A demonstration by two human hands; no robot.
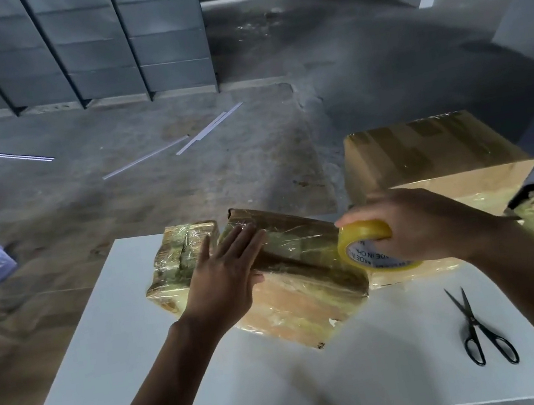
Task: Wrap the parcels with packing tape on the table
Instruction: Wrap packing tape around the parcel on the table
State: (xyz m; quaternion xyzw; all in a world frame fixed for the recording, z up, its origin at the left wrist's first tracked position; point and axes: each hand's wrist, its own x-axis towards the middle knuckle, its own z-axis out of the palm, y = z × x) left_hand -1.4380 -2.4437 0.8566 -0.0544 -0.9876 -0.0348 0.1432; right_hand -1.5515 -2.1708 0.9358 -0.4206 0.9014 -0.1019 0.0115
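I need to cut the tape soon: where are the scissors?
In the head view, the black scissors lie on the white table, right side, nearer the person than the right hand gripping the tape roll.

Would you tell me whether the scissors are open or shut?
Slightly open: the scissors show their blade tips apart in a narrow V.

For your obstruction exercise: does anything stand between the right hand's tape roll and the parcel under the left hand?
Nothing visible does. The right hand holds the tape roll at the right end of the parcel; the left hand rests flat on it.
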